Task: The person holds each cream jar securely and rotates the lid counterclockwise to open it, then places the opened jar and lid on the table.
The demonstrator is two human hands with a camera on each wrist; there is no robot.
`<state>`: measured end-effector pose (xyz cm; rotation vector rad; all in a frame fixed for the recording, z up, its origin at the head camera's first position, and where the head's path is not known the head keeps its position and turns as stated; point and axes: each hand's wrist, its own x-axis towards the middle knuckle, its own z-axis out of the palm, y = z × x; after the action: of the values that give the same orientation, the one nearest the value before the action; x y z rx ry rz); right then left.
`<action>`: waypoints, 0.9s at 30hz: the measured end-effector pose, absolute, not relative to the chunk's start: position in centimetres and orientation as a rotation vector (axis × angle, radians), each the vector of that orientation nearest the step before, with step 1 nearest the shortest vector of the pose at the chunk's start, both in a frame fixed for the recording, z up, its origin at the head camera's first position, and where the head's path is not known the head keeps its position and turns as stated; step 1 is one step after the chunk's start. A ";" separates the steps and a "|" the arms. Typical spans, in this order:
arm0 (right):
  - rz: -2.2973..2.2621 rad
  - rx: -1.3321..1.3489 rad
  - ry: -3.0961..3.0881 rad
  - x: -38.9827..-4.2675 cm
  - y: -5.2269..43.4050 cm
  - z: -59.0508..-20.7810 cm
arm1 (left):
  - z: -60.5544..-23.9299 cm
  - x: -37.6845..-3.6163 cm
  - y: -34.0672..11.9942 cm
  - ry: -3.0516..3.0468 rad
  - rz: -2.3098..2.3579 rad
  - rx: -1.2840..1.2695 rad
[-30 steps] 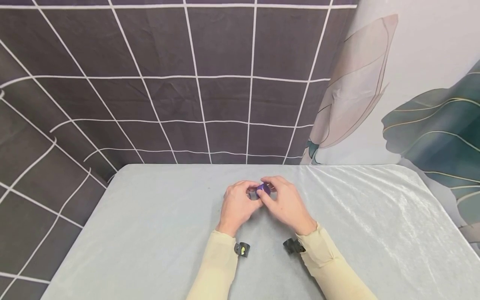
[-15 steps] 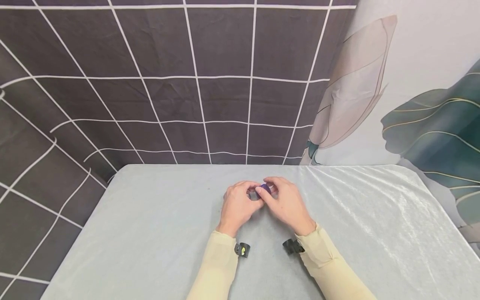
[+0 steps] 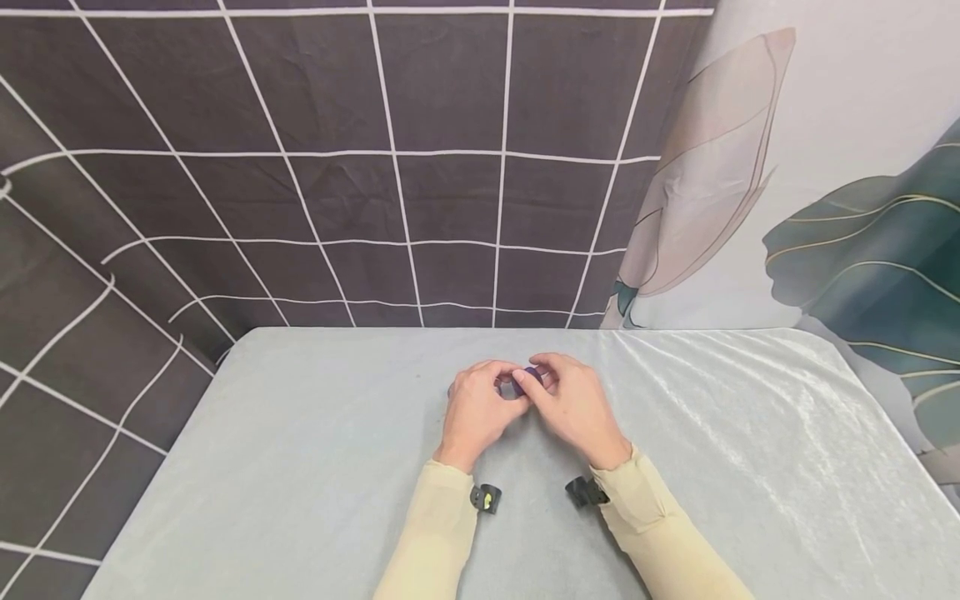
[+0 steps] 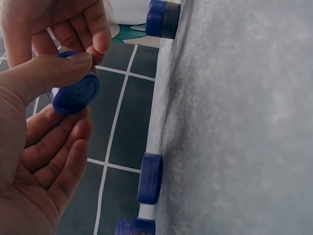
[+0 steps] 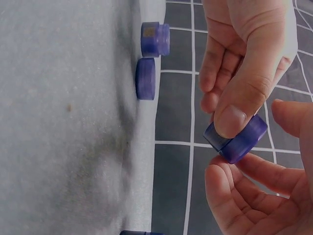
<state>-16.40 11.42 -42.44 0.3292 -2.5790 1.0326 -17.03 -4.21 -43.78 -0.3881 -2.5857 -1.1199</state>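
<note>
My left hand [image 3: 480, 408] pinches a small blue-purple jar [image 4: 76, 93] between thumb and fingers, with the thumb laid across its side. In the right wrist view the wider lid [image 5: 244, 139] points towards my right hand [image 3: 573, 408]. Fingertips of that hand curl under the lid, its thumb close over the top. The head view shows the jar raised between both hands near the table's middle. Beyond the hands stand a blue jar with a bare neck [image 5: 155, 39] and a loose blue lid [image 5: 145, 79].
Another blue jar [image 4: 163, 19] stands at the top of the left wrist view. The table [image 3: 300, 467] wears a pale grey velvety cloth. Behind it hang a dark grid-patterned curtain [image 3: 322, 196] and a leaf-print curtain [image 3: 712, 208]. Black wrist cameras [image 3: 487, 498] sit by both cuffs.
Both hands stay in nearly the same place. The right thumb and fingers have shifted slightly round the jar, and less of its purple top shows from above.
</note>
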 end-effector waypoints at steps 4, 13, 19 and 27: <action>1.029 0.335 -2.580 -16.4 11.4 -42.5 | -43.8 -17.0 -4.1 -2.593 -1.120 -0.376; 1.030 0.348 -2.584 -16.3 11.5 -42.5 | -43.8 -17.1 -4.1 -2.603 -1.139 -0.363; 1.034 0.346 -2.583 -16.4 11.5 -42.5 | -43.8 -17.2 -4.1 -2.593 -1.141 -0.373; 1.018 0.357 -2.578 -16.4 11.5 -42.5 | -43.8 -17.1 -4.1 -2.593 -1.136 -0.382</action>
<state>-16.39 11.46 -42.47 0.3566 -2.5781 1.0184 -17.05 -4.14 -43.75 -0.3824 -2.5933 -1.1363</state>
